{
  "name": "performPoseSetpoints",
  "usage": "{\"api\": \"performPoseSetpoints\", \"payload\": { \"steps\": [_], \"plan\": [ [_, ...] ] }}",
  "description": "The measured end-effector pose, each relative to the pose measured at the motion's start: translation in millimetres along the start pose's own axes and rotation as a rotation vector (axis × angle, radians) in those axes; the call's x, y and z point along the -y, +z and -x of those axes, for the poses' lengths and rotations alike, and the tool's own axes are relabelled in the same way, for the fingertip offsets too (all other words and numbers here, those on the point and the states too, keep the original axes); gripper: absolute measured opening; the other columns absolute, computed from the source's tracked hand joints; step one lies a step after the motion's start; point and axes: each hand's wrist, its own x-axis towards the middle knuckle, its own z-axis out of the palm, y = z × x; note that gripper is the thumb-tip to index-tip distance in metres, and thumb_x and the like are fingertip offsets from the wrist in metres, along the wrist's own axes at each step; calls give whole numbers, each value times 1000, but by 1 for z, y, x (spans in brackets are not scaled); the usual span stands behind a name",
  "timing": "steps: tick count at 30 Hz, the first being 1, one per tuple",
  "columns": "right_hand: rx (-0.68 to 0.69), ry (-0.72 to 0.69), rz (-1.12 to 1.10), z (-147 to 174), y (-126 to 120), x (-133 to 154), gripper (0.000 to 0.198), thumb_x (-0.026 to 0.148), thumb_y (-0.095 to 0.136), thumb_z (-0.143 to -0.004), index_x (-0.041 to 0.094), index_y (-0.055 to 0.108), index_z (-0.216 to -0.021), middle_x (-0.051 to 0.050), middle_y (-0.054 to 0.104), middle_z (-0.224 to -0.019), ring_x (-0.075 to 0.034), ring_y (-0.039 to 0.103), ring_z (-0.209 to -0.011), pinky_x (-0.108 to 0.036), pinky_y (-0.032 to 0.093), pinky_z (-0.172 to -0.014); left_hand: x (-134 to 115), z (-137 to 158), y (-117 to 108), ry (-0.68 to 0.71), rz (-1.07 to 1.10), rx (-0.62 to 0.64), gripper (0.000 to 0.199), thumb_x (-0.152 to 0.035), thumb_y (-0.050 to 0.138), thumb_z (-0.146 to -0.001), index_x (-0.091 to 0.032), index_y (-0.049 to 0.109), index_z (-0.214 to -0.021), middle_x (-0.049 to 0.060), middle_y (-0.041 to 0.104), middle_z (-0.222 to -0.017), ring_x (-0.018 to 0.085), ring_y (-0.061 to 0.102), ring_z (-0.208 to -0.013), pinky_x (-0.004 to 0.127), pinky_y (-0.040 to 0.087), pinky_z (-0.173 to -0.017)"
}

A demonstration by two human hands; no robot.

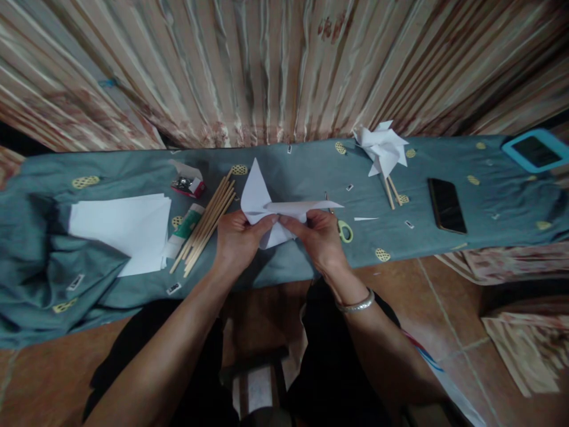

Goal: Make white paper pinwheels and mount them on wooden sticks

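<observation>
Between both hands is a white paper pinwheel (pixel 260 193), partly folded, with one pointed blade standing up and another reaching out to the right. My left hand (pixel 240 237) pinches its left side, thumb near the centre. From the right, my right hand (pixel 317 234) grips it, its thumb almost meeting the left one. Just beyond my right hand lie scissors with green handles (pixel 345 232), their blades partly hidden behind the paper. Left of my left hand lies a bundle of wooden sticks (pixel 207 222) beside a green and white tube (pixel 186 228).
A stack of white paper (pixel 122 228) lies on the left, near a small open box of metal pins (pixel 189 181). Finished white pinwheels (pixel 382 148) on sticks, a black phone (pixel 447 204) and a blue-framed tablet (pixel 536 150) are to the right. Pleated curtains (pixel 275 71) hang behind the cloth-covered table.
</observation>
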Motion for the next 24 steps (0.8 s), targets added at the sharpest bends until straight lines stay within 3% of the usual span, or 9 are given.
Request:
{"api": "performPoseSetpoints", "payload": {
  "steps": [5,14,24],
  "plan": [
    [3,-2,16,0,0,0,20,34,79,-61,18,67,-57,4,59,-54,-9,46,-50,-25,38,-50,0,1,0,6,-38,4,22,-35,77,-66,-15,76,-76,2,75,-71,19,66,-66,27,52,-60],
    [18,-49,20,1,0,-4,14,32,77,-66,20,75,-71,1,72,-70,-14,59,-62,-29,49,-63,0,0,0,13,-63,-2,21,-36,77,-67,-16,76,-74,2,74,-70,21,68,-69,29,53,-63],
    [11,-47,1,2,0,-6,11,29,77,-67,20,76,-72,0,74,-71,-14,61,-62,-29,50,-63,1,0,0,17,-115,-6,18,-35,76,-67,-18,75,-69,1,73,-67,20,67,-66,27,52,-61]
  ]
}}
